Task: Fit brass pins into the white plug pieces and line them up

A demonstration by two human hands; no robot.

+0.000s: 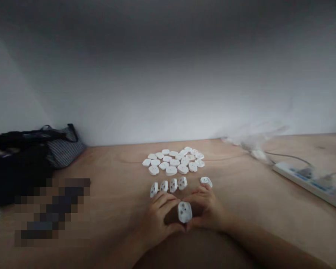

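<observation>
Near the table's front edge, a small white plug casing with dark contacts showing on its face is held upright between both hands. My left hand closes on it from the left, its thumb below and fingers at the top. From the other side my right hand grips it too, the thumb at its lower edge. Just beyond my right fingertips lies another white casing, partly hidden by them. Several similar casings stand on edge in a row past my left fingers.
Farther back, a cluster of white casings lies on the wooden table. A black bag and a pixelated dark object are at left. To the right are a white power strip with cables and a clear plastic bag.
</observation>
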